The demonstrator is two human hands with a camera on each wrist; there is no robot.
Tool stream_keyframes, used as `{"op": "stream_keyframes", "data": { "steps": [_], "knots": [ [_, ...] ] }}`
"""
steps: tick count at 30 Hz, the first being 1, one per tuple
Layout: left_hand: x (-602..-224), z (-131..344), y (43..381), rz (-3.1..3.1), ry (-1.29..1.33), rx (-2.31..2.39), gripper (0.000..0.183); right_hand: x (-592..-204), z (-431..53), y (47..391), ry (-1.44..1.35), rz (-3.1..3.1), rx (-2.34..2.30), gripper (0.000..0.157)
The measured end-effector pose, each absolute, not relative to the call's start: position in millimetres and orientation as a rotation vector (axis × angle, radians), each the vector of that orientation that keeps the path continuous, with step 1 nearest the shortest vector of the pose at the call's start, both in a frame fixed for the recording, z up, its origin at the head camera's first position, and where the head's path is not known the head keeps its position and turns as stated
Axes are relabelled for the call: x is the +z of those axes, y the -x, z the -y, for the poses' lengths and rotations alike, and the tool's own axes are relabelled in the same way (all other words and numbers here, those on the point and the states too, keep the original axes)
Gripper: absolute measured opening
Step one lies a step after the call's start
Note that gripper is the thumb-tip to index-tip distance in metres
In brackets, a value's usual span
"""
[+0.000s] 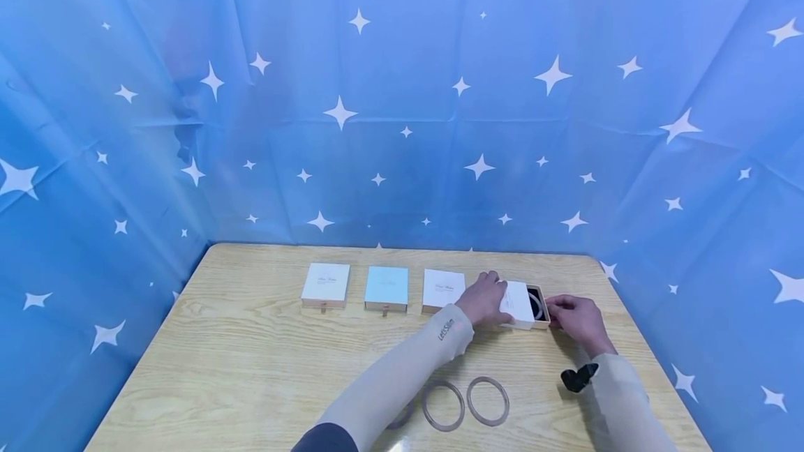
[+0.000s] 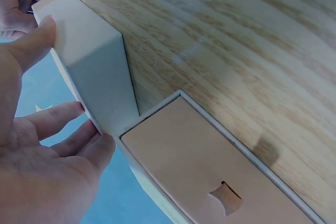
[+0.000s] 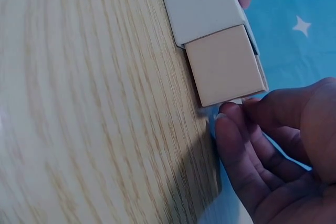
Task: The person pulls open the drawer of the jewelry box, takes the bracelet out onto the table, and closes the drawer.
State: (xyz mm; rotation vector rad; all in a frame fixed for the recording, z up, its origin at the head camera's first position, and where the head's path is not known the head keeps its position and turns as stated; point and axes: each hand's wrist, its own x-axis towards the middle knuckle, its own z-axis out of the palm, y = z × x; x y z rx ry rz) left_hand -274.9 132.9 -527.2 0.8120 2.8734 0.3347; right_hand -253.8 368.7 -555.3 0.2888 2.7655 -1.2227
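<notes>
At the right end of a row of boxes, a white drawer box [image 1: 518,304] stands on the table with its tan drawer [image 3: 226,69] slid partly out to the right. Inside the drawer's dark lining lies part of a pale bangle [image 1: 538,306]; the rest is hidden under the white sleeve. My left hand [image 1: 485,298] holds that sleeve, thumb on one side and fingers on the other. With thumb and fingertips, my right hand [image 1: 579,319] pinches the outer end of the drawer, where a small tab shows in the right wrist view.
Left of it stand another white box [image 1: 442,288], a light blue box [image 1: 386,287] and a further white box [image 1: 325,282]. Several bangles, including one bangle [image 1: 470,396], lie near the front of the wooden table [image 1: 220,361]. A blue star-patterned curtain [image 1: 402,89] surrounds the table.
</notes>
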Motion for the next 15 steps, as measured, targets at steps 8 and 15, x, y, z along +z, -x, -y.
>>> {"op": "stream_keyframes", "data": {
  "steps": [8, 15],
  "knots": [
    [-528.7, -133.3, 275.2, -2.879, -0.816, 0.321, 0.074, -553.1, -370.9, 251.4, -0.301, -2.781, -1.196, 0.033],
    [-526.6, -133.1, 275.3, -2.883, -0.813, 0.324, 0.074, -552.1, -374.4, 251.7, -0.309, -2.778, -1.182, 0.034]
  ]
}}
